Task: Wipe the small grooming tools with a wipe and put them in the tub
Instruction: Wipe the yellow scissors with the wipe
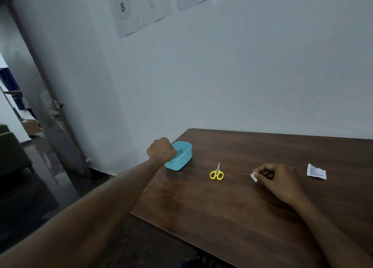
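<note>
A light blue plastic tub (pixel 184 155) stands near the far left corner of the dark wooden table (pixel 252 217). My left hand (pixel 160 149) is over the tub's left side with the fingers bent down into it; what they hold, if anything, is hidden. Small scissors with yellow handles (pixel 217 172) lie flat on the table to the right of the tub, blades pointing away from me. My right hand (pixel 278 182) rests on the table further right and pinches a small folded white wipe (pixel 254 177) between thumb and fingers.
A torn white wipe sachet (pixel 315 171) lies on the table to the right of my right hand. A pale wall with taped paper sheets (pixel 141 7) stands behind the table. The table's left edge drops to a dark floor, with a doorway at far left.
</note>
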A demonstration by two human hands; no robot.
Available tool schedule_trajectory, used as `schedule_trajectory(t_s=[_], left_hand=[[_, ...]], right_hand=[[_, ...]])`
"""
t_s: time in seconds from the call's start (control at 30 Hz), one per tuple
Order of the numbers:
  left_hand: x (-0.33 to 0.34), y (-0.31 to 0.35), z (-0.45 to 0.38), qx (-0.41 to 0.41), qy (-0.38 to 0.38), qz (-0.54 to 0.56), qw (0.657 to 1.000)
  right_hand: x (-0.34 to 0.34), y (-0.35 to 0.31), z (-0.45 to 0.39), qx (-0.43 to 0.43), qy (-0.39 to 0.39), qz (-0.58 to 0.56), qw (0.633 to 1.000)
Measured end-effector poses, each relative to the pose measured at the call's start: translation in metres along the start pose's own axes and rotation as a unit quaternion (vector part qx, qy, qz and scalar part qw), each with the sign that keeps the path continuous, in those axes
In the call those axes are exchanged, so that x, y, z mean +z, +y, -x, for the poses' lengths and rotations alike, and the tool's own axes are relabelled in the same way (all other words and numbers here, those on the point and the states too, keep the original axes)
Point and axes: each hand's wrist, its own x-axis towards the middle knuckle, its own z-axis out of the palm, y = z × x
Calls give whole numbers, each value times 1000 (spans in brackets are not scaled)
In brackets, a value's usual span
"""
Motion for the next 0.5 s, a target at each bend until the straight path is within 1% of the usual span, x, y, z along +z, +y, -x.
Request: schedule_trajectory(t_s=[0.17,0.27,0.37,0.43,0.5], left_hand=[[-1,-1,5,33,46,19,998],[-4,3,10,74,77,71,992],[-9,14,26,181,107,96,973],[-10,26,41,258,106,65,958],[-5,38,59,300,93,23,949]], right_hand=[[-1,-3,2,1,3,-2,1000],[-1,-5,2,0,4,-6,1000],[-2,-8,2,-3,0,3,1000],[-3,-7,3,-1,1,3,1000],[-4,-8,3,-10,2,7,1000]])
